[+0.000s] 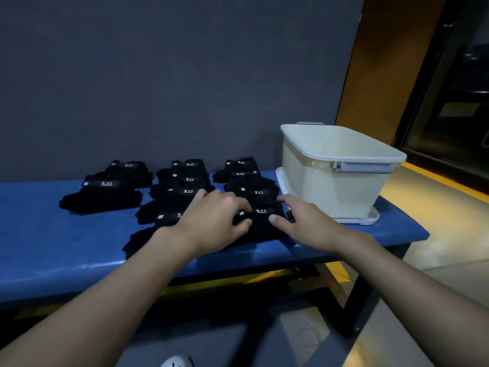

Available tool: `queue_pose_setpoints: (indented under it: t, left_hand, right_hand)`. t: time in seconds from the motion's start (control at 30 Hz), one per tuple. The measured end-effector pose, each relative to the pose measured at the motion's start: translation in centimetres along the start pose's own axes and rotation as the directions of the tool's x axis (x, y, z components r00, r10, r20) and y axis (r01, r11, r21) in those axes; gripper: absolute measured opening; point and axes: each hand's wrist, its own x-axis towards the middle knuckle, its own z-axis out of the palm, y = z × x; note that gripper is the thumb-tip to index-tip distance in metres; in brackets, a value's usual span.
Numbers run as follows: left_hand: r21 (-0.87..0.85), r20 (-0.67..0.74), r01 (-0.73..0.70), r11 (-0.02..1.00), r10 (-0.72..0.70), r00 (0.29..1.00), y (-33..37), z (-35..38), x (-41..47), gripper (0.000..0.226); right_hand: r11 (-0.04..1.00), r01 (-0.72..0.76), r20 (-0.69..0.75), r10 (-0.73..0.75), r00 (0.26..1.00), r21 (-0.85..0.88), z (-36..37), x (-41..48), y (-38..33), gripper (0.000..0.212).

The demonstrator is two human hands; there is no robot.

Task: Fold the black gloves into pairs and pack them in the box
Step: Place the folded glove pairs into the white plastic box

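The left fingers [244,207] are curled down. Thumb and forefinger seem to pinch the strap end of the near glove [261,228] at its small white tag, though the light there is too dim to be sure. The right fingers [287,200] are released: fairly straight and spread, they rest on the right edge of the same glove, the thumb stretched out across the black cloth towards the left thumb. The strap between the two thumbs reads "5.11".

The left hand [214,218] lies palm down, its wrist over the front of the middle row [185,181]. The right hand [307,221] is also palm down, just in front of the box [344,154]. Both bare forearms reach in from the lower edge.

The near glove lies flat at the front edge of the blue counter [53,234] and is the foremost of the right row [248,186]. That row and the middle row run back towards the grey wall [158,75], each glove showing a "5.11" strap. The left pile [105,194], two deep, sits well apart from the hands.

The cream box has an open top and stands on a white lid [370,221] at the counter's right end, just beside the right row. It has a grey handle [362,166] under the rim, and its near wall hides its floor.
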Motion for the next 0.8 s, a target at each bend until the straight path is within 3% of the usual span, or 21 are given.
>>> queue_pose_setpoints:
  t: [0.3, 0.5, 0.67, 0.8]
  left_hand:
    - [-0.054, 0.022, 0.051, 0.997, -0.050, 0.999, 0.3, 0.2, 0.7, 0.024]
    - [-0.140, 0.035, 0.096, 0.985, -0.092, 0.995, 0.4, 0.1, 0.6, 0.025]
    - [-0.334, 0.010, 0.125, 0.934, -0.129, 0.992, 0.6, -0.3, 0.4, 0.043]
    - [-0.510, 0.077, 0.205, 0.835, -0.193, 0.978, 1.4, -1.4, 0.3, 0.060]
  right_hand:
    - [0.977, -0.005, -0.125, 0.032, 0.992, 0.215, 2.0, 1.0, 1.6, 0.058]
    - [0.865, 0.002, -0.177, 0.101, 0.979, 0.502, 2.3, 0.5, 1.6, 0.060]
    - [0.785, 0.084, -0.250, 0.093, 0.964, 0.614, 1.3, -0.7, 0.9, 0.056]
    - [0.767, 0.177, -0.320, 0.038, 0.947, 0.617, -0.1, -2.0, 0.4, 0.057]
